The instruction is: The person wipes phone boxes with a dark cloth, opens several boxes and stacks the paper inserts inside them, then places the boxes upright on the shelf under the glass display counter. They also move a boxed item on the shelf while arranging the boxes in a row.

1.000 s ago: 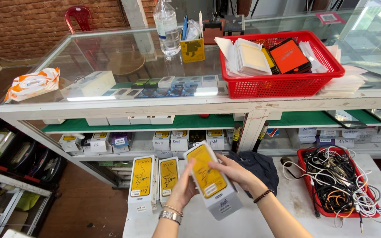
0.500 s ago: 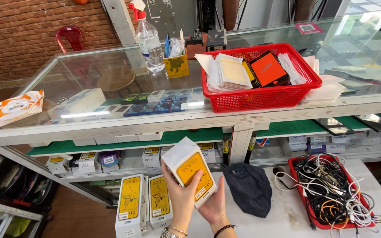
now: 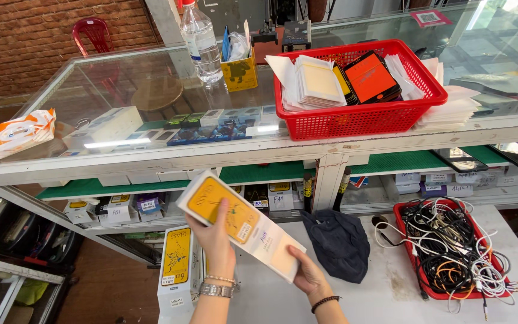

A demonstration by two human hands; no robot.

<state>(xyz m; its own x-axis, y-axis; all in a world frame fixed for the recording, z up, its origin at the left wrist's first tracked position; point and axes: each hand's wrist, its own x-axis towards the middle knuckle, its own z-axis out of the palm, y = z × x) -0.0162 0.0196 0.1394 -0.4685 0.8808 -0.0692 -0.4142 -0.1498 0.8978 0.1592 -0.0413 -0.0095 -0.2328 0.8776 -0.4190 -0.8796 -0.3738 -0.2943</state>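
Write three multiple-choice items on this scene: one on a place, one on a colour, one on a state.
1. Where is the bottle?
A. On the glass counter
B. In the cable tray
C. On the floor

2. What colour is the basket on the counter?
A. Blue
B. Red
C. Green

3. How is the white-and-yellow box held?
A. Lying untouched on the table
B. Held by both hands
C. Held in one hand only

Answers: 1 A, it stands on the glass by the yellow holder. 2 B, its mesh walls are red. 3 B, the left hand and the right hand both grip it.
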